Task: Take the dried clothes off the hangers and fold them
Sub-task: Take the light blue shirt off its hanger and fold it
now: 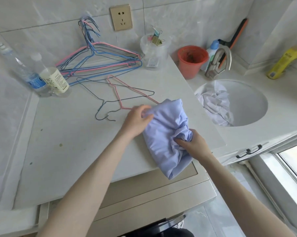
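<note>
1. Here, at the far left of the pale countertop (72,134), two plastic bottles stand touching: a clear water bottle with a blue label (27,72) and a white-capped bottle with a cream label (51,75).
2. Just right of them a bundle of wire hangers (100,60) in pink, blue and black lies against the tiled wall, hooks pointing up toward the wall socket (121,17).
3. Nearer the front, two loose hangers lie crossed on the counter: a black wire hanger (93,86) and a pink wire hanger (117,94), whose far end runs under the cloth.
4. The left hand (135,120) is closed on the upper left edge of the light blue garment (166,134), fingers pinching a fold.
5. The garment lies bunched on the counter's right front corner, its lower end hanging over the edge.
6. The right hand (193,142) is clenched into the garment's crumpled right side, fabric gathered in its fingers.
7. Behind, a clear tub with binder clips (155,48) and an orange pot (192,60) stand near the wall.
8. Farther right, a white garment (216,103) lies crumpled in the round sink (250,103), below the metal tap (218,61); a yellow bottle (286,60) lies by the far wall.
</note>
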